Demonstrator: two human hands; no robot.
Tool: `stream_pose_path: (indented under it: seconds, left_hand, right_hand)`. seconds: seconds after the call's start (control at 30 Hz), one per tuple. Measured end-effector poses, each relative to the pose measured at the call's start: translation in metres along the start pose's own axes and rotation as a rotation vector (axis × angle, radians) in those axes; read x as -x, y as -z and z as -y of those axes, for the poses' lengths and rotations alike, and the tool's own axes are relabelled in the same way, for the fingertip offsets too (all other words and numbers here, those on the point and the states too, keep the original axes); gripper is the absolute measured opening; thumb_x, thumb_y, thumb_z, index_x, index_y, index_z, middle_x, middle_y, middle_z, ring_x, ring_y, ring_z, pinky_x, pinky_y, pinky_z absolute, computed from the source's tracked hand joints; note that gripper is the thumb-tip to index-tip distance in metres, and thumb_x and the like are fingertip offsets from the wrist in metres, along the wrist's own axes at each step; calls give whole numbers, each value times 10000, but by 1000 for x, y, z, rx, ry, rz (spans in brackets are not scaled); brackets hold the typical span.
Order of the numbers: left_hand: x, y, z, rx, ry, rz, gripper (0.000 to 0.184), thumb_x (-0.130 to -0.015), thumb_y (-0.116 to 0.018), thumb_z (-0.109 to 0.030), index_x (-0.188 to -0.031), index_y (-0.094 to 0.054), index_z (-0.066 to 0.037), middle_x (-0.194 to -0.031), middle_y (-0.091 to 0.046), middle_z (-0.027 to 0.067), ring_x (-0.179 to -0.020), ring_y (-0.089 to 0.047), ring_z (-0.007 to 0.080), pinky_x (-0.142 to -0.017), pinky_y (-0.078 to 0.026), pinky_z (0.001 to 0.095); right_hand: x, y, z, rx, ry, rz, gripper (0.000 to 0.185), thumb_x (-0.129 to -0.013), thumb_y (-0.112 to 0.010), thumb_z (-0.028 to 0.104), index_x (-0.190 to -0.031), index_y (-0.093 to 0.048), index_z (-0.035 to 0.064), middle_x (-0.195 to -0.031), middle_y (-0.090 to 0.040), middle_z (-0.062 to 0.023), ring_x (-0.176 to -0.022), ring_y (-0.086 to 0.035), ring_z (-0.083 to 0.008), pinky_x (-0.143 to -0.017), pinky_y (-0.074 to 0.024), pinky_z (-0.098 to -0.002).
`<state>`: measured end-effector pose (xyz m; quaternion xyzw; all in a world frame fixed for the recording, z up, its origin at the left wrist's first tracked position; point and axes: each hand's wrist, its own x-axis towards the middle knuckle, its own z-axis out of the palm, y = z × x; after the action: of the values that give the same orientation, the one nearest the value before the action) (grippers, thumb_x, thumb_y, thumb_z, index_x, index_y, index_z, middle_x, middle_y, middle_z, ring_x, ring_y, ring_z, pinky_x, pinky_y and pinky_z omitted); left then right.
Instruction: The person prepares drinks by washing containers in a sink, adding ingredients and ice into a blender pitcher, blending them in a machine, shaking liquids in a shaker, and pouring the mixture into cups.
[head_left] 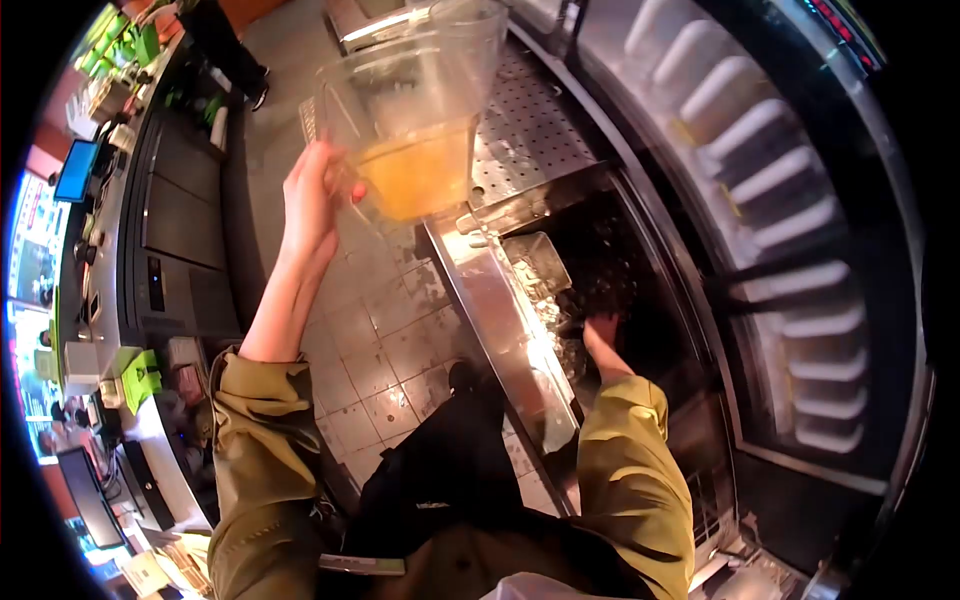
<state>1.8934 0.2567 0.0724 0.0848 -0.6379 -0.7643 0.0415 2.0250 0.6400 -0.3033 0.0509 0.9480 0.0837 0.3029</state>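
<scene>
My left hand (315, 195) is closed around the handle of a clear pitcher (400, 90), raised and tilted over the floor and the bin's edge. Yellow-orange liquid (418, 175) fills its lower part. My right hand (602, 335) reaches down into a dark, open steel-edged bin (475, 290). Its fingers are lost in shadow, so I cannot make out what they hold, if anything. Just beyond them lies a shiny, squarish scoop-like container (538, 265), with glinting clear pieces, which look like ice, beside it.
Another clear container (475, 35) stands behind the pitcher, near a perforated steel drainboard (525, 120). To the right, a glass-fronted cabinet (790, 200) shows a row of white shapes. A counter with screens (77, 170) runs along the left. A person's legs (220, 45) appear at the far left.
</scene>
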Motion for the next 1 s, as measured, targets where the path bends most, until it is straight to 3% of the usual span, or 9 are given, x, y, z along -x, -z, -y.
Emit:
stream_pose_path:
  seconds: [0.2,0.23,0.33,0.53,0.63,0.67,0.8,0.93,1.0]
  left_hand:
    - [-18,-11,-2,3,-25,-32,559,-769,-524,-273,-1238,-392,2,-786,-541,44,-560,-507,137,-552,-386,252]
    - [-19,-8,-2,-30,2,-31,569,-768,-523,-281,-1240,-384,5,-893,-554,74,-557,-504,138,-581,-384,246]
    - [-14,-11,-6,-102,26,-29,614,-742,-513,-376,-1261,-391,-72,-530,-471,-1,-561,-483,114,-644,-341,215]
    - [-17,-7,-3,11,-28,-66,474,-784,-501,-243,-1179,-454,14,-866,-545,78,-531,-484,138,-537,-384,250]
    - [-8,6,4,59,-59,-97,444,-783,-487,-167,-1182,-462,27,-699,-510,25,-499,-420,81,-467,-379,236]
    - [0,9,3,61,-75,-99,443,-783,-483,-152,-1188,-458,28,-676,-500,17,-490,-404,70,-456,-377,231]
    - [43,35,-18,-83,-143,-30,461,-741,-467,-97,-1179,-463,47,-604,-485,-8,-447,-375,49,-430,-368,206]
    - [79,54,-32,-280,-96,64,482,-672,-502,-53,-1144,-501,40,-518,-488,-13,-436,-412,36,-433,-345,181]
    - [92,57,-40,-267,-74,141,475,-664,-499,-45,-1133,-513,32,-518,-489,-12,-434,-412,38,-434,-350,184]
  right_hand:
    - [-10,-95,4,-139,109,236,204,-737,-490,164,-847,-645,89,-893,-627,-126,-842,-581,-282,-770,-385,-415]
    - [-8,-104,2,-166,119,257,204,-735,-493,164,-846,-645,86,-892,-626,-129,-835,-582,-285,-763,-393,-411]
    - [-12,-117,-13,-235,154,285,205,-727,-502,162,-842,-647,74,-887,-625,-141,-815,-586,-291,-741,-417,-399]
    - [-5,-81,-83,-487,333,309,210,-712,-519,158,-835,-651,51,-878,-624,-163,-774,-595,-304,-697,-466,-375]
    - [-12,-68,-128,-380,486,258,234,-659,-560,150,-835,-638,16,-831,-614,-193,-751,-606,-287,-679,-468,-367]
    - [54,54,-100,-325,521,238,212,-652,-536,150,-745,-636,-13,-791,-589,-231,-727,-594,-327,-664,-455,-389]
    - [153,226,-90,-1032,448,69,268,-657,-477,80,-846,-584,-75,-801,-628,-170,-739,-583,-200,-689,-447,-309]
    - [216,352,-64,-841,571,-327,235,-792,-431,82,-973,-522,-37,-896,-605,-183,-831,-587,-221,-731,-450,-326]
    - [259,422,-22,-616,498,-445,197,-784,-448,132,-916,-490,-8,-705,-575,-184,-724,-584,-321,-682,-461,-357]
